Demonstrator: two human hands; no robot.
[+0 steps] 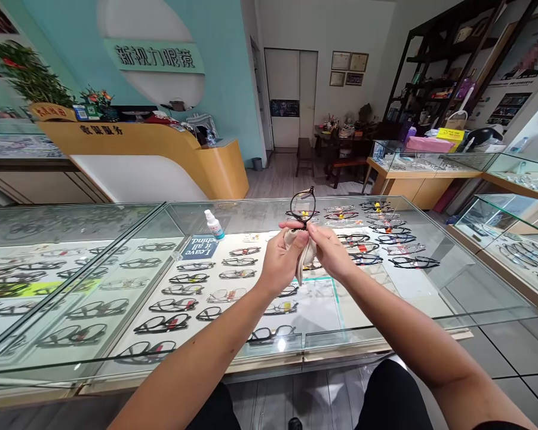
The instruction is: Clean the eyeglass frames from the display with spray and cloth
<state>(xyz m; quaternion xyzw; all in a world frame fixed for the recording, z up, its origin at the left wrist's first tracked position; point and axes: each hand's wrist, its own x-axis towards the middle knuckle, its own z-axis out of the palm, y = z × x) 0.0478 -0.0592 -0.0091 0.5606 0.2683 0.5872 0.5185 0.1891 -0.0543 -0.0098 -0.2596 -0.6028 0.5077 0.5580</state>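
A pair of dark-rimmed eyeglasses (pixel 303 206) is held on end above the glass counter, with one round lens pointing up. Around its lower part is a pale cleaning cloth (pixel 301 263), which hangs down between my hands. My left hand (pixel 283 258) is closed on the cloth, thumb pressed in and a finger stretched behind the frame. My right hand (pixel 332 251) pinches the eyeglasses near the middle of the frame, touching the cloth too. The lower lens is hidden by cloth and fingers. On the counter to the left stands a white spray bottle (pixel 214 225).
Beneath my hands the glass display counter (pixel 367 334) holds rows of eyeglass frames (pixel 162 323). Another glass case (pixel 510 209) stands at the right. Further back are a wooden reception desk (pixel 224 167), a bench (pixel 304 154) and a dark shelf (pixel 434 60).
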